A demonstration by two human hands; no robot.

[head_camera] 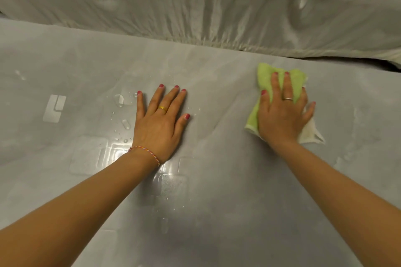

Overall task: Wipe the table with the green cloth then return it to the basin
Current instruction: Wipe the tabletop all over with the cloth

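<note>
While both bare forearms are stretched forward from the near edge, the grey counter (pixel 217 212) is seen glossy and wet, with faint square patterns under its sheen. A braided thread bracelet (pixel 145 154) is worn at the left wrist. The left hand (pixel 159 122) is laid flat, palm down, on the counter near the middle, its fingers (pixel 173 98) spread open and holding nothing; a gold ring (pixel 162 108) is worn on one of them. Water droplets (pixel 121 115) are scattered on the surface just beside this hand, on its left. Well apart to the right, the right hand (pixel 282 112) is pressed down on the green cloth (pixel 263 71), the fingers extended slightly apart over its top, not pinching it; a ring (pixel 288 99) is worn here too. The cloth is crumpled flat against the counter, with a pale underside showing at the wrist side. Beyond the far edge of the counter, a wrinkled white sheet (pixel 195 6) is draped across the whole width.
</note>
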